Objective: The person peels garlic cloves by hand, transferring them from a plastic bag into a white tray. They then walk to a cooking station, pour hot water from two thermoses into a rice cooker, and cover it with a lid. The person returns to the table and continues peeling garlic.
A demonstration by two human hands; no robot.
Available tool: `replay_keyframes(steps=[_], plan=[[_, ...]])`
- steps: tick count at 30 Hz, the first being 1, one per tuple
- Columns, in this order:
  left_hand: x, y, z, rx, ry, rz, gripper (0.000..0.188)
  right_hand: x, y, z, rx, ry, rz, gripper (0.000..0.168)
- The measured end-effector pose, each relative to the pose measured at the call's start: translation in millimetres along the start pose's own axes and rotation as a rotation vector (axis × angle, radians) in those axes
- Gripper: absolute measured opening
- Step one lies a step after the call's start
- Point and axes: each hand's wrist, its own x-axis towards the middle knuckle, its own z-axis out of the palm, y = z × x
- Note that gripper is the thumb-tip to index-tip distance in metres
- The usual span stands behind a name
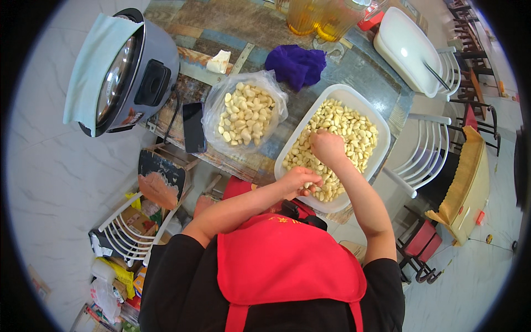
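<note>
A white plastic tub [386, 124] full of peeled garlic cloves [356, 128] stands at the table's near right side. My right hand [328, 148] is down among the cloves near the tub's middle, its fingertips bent under and hidden, so its grip cannot be made out. Over the tub's near left rim is my left hand [299, 182], fingers curled around a few pale cloves. To the left, an open clear plastic bag [277, 90] holds more peeled garlic cloves [247, 113], which look larger.
A black phone [194, 128] lies left of the bag. Around the table are a grey electric cooker [157, 54] with a cloth on it, a crumpled purple cloth [295, 66], amber pitchers [305, 18] and a white lidded container [408, 50]. White-backed chairs [427, 153] flank it.
</note>
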Motion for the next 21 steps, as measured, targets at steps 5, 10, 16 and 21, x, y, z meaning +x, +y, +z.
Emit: replay_keyframes(steps=[5, 10, 16, 21], plan=[[4.0, -4.6, -5.9, -0.028, -0.022, 0.026, 0.014, 7.3, 2.2, -3.1, 0.001, -0.21, 0.009, 0.02], [-2.9, 0.6, -1.8, -0.041, 0.054, 0.03, 0.017, 4.2, -0.3, -12.3, 0.14, -0.178, 0.066, 0.026], [3.7, -4.0, -4.3, -0.314, 0.032, 0.139, 0.027, -45.9, -6.0, -58.2, 0.534, 0.011, 0.162, 0.021], [-8.8, 7.7, 6.2, -0.364, 0.02, 0.09, 0.03, -81.0, -43.1, -75.3, 0.565, 0.091, 0.047, 0.018]])
